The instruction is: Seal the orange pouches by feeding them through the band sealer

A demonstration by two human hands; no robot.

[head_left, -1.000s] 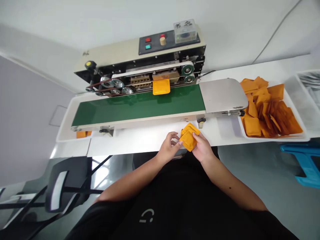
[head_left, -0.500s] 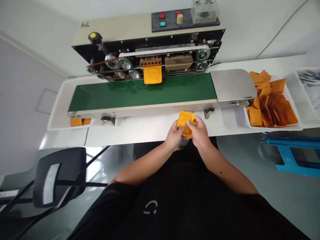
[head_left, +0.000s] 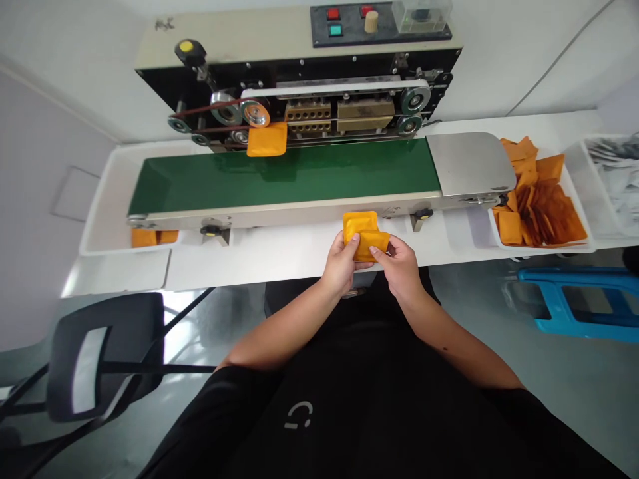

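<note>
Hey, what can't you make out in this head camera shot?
Head view:
Held pouches: exact count unclear, partly hidden by the left hand and right hand.
Tray pouches: partly hidden by the conveyor.
Gray bin: cut off by the right edge.
Control panel: cut off by the top edge.

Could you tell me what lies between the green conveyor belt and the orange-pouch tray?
The head view shows a steel plate there.

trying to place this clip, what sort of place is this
Probably a small packaging workshop: a band sealer with a green conveyor belt stands on the bench, beside a white tray of orange sachets.
</note>
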